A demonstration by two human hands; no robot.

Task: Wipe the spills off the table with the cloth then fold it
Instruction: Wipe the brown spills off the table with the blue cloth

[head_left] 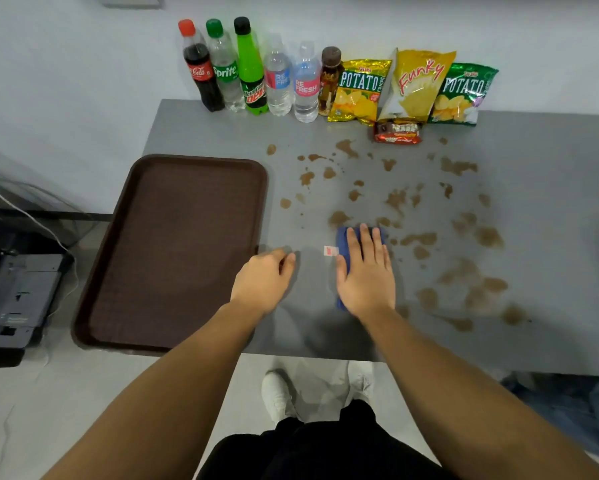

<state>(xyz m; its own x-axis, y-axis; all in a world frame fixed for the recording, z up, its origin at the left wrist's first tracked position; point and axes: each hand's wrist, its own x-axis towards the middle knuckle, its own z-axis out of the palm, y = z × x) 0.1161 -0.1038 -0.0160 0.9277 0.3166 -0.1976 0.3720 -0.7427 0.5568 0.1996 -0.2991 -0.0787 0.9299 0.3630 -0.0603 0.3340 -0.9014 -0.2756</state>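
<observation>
Far left of the frame: a dark grey machine [17,299] sits on the floor beside the table, with white cables trailing above it.

Left-centre: a brown tray [173,251] lies flat on the grey table [551,161], its near-left corner overhanging the table edge.

Just right of the tray's lower right corner: the left hand [263,282] rests on the table with its fingers curled loosely under, holding nothing. It is near the tray rim; whether it touches the rim cannot be told.

Centre: the right hand [365,271] lies flat, fingers straight and slightly spread, pressing down on a folded blue cloth [343,237]. The cloth shows beyond the fingertips and along the thumb side. A small white tag [331,251] projects from its left edge.

Centre to right: brown spills [419,239] are scattered across the table, from the upper middle to the lower right. The cloth sits at the left margin of the spill area, with blotches just beyond its far edge.

Upper centre, along the wall: a row of six bottles [253,67] stands upright. To their right three snack bags [416,84] lean against the wall, with a small red packet [397,132] lying in front of the middle bag.

Bottom centre: white shoes [277,393] are visible on the floor under the table edge.
</observation>
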